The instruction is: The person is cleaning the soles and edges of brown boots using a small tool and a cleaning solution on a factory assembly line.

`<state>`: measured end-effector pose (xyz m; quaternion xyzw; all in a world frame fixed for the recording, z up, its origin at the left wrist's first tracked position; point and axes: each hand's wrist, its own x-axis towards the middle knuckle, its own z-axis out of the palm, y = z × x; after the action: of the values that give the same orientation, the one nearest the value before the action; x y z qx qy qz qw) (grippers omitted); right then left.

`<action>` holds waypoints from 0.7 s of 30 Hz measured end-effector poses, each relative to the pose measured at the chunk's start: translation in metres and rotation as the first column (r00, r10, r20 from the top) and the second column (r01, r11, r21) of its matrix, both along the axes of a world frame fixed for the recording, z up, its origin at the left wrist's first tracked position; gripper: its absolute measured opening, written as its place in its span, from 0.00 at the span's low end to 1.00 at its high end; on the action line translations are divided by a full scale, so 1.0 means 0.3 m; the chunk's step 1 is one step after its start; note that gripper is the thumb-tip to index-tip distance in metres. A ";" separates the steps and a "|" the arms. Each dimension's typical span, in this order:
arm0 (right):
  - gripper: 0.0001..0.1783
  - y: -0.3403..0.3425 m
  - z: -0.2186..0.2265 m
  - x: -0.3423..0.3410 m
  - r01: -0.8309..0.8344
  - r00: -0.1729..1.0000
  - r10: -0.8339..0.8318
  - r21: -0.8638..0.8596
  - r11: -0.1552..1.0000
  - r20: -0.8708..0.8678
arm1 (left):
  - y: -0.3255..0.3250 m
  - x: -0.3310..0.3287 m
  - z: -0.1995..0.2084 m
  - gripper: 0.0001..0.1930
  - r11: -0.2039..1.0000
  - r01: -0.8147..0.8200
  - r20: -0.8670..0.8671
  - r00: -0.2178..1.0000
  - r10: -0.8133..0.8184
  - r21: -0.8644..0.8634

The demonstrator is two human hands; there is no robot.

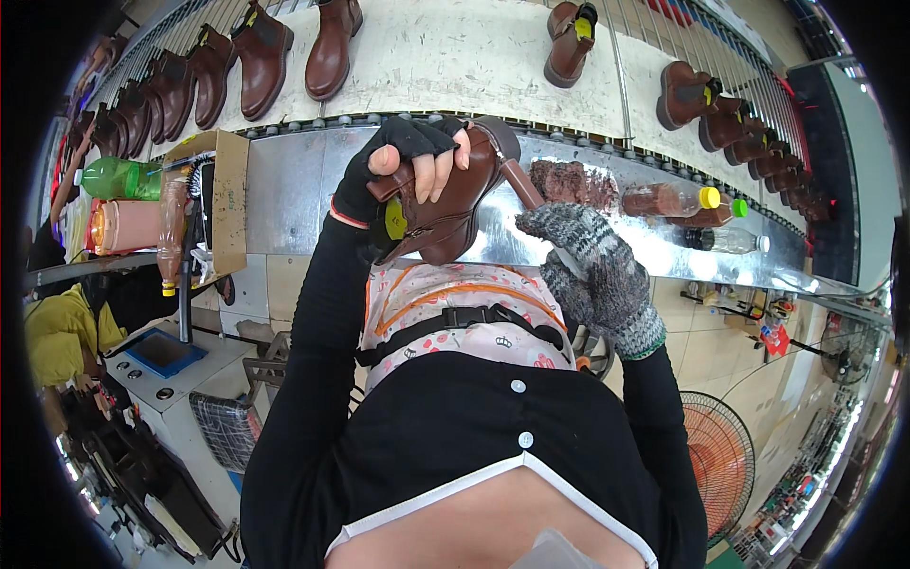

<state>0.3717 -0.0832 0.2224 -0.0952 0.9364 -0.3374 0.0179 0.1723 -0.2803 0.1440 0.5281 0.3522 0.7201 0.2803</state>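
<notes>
My left hand point(417, 166), in a black fingerless glove, is closed around a brown leather ankle boot point(450, 218) above the near part of the metal bench. The boot lies tilted, its dark sole edge toward the far right and its opening, with a yellow-green lining, toward me. My right hand point(597, 270), in a grey knitted glove, is closed at the boot's right side. A slim brown bar-like piece point(521, 185) runs from its fingertips to the boot. Something pale shows between the gloved fingers, too covered to name.
Beyond the bench point(303, 180), a pale conveyor belt point(455, 66) carries several brown boots point(261, 57). A brown-stained pad point(573, 185) and bottles point(668, 199) lie to the right. At left stand a cardboard box point(230, 204) and a green bottle point(123, 178). A fan point(716, 455) stands below right.
</notes>
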 end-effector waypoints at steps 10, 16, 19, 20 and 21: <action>0.25 0.015 0.033 -0.037 -0.008 0.998 -0.004 -0.203 0.979 -0.061 | 0.003 -0.008 -0.005 0.35 1.000 0.009 -0.030 1.000 -0.008 0.004; 0.24 0.032 0.018 -0.046 -0.069 0.991 0.043 -0.221 0.973 -0.123 | 0.000 -0.014 -0.009 0.36 1.000 0.000 -0.018 1.000 0.000 0.016; 0.21 0.029 0.018 -0.050 -0.078 0.990 0.047 -0.244 0.967 -0.133 | -0.004 -0.019 -0.011 0.36 1.000 0.009 -0.018 1.000 -0.009 0.012; 0.21 0.026 0.018 -0.052 -0.055 0.994 0.028 -0.255 0.965 -0.109 | -0.005 -0.019 -0.011 0.36 1.000 0.008 -0.012 1.000 -0.007 0.010; 0.21 0.020 0.015 -0.056 -0.058 0.994 0.031 -0.255 0.965 -0.109 | -0.005 -0.021 -0.012 0.36 1.000 0.005 -0.012 1.000 -0.005 0.010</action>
<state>0.3548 -0.0771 0.2270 -0.1351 0.8819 -0.4502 -0.0359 0.1661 -0.2819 0.1404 0.5345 0.3489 0.7181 0.2774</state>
